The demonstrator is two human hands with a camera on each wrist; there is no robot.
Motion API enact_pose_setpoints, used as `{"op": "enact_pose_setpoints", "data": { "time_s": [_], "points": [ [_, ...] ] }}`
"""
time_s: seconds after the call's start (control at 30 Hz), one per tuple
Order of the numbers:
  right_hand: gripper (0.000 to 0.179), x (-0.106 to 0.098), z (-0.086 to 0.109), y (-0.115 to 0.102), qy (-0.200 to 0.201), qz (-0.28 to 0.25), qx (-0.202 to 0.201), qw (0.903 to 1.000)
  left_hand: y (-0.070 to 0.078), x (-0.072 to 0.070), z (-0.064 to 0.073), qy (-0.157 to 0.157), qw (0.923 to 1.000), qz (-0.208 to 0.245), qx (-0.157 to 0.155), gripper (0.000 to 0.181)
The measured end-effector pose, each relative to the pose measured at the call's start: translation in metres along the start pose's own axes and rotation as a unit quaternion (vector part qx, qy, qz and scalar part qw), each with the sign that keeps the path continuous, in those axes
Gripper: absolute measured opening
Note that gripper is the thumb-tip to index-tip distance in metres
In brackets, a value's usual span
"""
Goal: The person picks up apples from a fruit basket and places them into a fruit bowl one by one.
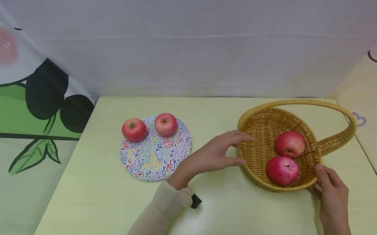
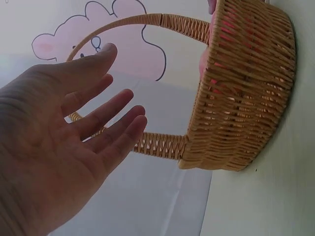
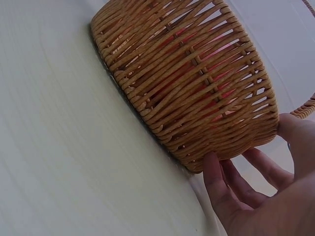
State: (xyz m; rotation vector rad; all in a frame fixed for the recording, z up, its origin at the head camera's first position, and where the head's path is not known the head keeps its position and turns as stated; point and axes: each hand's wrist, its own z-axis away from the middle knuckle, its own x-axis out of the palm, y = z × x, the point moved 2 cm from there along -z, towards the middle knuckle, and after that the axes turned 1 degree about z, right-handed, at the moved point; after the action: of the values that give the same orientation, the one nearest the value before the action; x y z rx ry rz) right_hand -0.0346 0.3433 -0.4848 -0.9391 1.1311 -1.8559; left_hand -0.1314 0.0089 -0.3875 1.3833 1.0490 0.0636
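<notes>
A wicker basket (image 1: 257,155) with a tall arched handle stands on the right side of the table. Inside it lie two red apples, a paler one (image 1: 290,144) behind a deeper pink one (image 1: 282,170). My right hand (image 1: 333,198) grips the basket's right side, thumb at the rim and fingers against the outer wall, as the right wrist view also shows. At the left side of the basket, my left hand (image 1: 217,151) has its fingers spread and holds nothing. In the left wrist view, a gap shows between that hand (image 2: 74,128) and the woven wall (image 2: 241,98).
Left of the basket lies a round mat (image 1: 152,163) with a colourful squiggle pattern. Two more red apples, one at its left edge (image 1: 134,130) and one at its back (image 1: 165,124), sit there. A pale cloth wall (image 1: 194,64) rises behind the table (image 1: 90,199).
</notes>
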Motion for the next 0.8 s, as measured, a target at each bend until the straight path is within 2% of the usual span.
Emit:
{"op": "enact_pose_setpoints", "data": {
  "time_s": [0.2, 0.6, 0.8],
  "points": [
    [0.023, -0.001, -0.001, 0.001, 0.0, 0.002, 0.002, 1.0, 0.003, 0.011, -0.013, -0.033, 0.9986, -0.041, -0.002, 0.064],
    [0.024, 0.0, -0.002, 0.001, -0.002, 0.01, 0.003, 0.9999, -0.007, 0.037, -0.036, -0.076, 0.9959, -0.046, -0.018, 0.064],
    [0.025, 0.0, -0.002, 0.001, -0.002, 0.012, 0.006, 0.9999, -0.01, 0.05, -0.046, -0.111, 0.9887, -0.096, -0.028, 0.066]
  ]
}}
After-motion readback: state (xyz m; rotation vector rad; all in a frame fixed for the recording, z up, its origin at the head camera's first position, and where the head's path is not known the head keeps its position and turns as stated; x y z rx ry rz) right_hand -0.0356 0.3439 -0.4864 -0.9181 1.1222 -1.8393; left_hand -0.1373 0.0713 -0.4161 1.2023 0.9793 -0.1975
